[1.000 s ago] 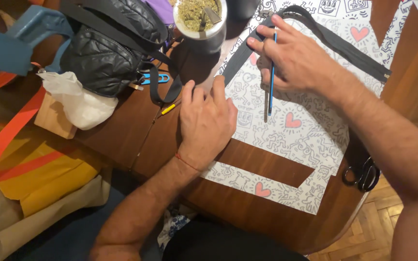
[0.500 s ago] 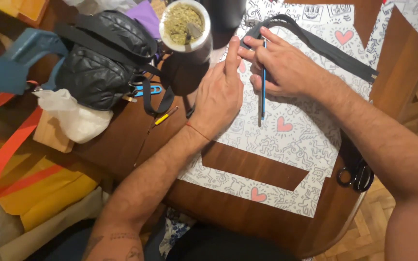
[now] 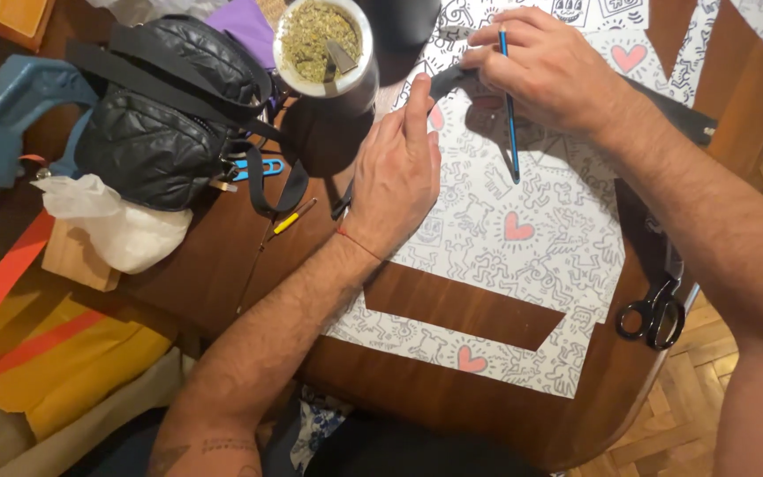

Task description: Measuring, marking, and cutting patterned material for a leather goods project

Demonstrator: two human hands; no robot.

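— Since the earlier frames your left hand has slid up the printed sheet toward your right hand, and both now sit close together at the far end of the surface. See it?

— Yes. What's each grip doing?

— Your right grip is closed around a blue pencil, with the fingertips also pinching the end of the black strap. Your left hand lies palm down, fingers stretched flat, pressing the strap and sheet; it grips nothing.

— Where does the strap lie from the grips?

— Its near end is right at your right fingertips, touching your left fingertips as well. From there its long axis runs away to the right and slightly toward you, under your right forearm, toward the surface's edge. Your right hand is the nearer one along that length.

— And the pencil?

— It hangs from your right grip, point toward you, nearly crossways to the strap, its tip just over the sheet.

— Arm poses?

— Your left forearm comes up steeply from your body, wrist straight. Your right forearm enters from the right edge, wrist bent down over the strap. Black scissors lie well apart, beneath your right forearm.
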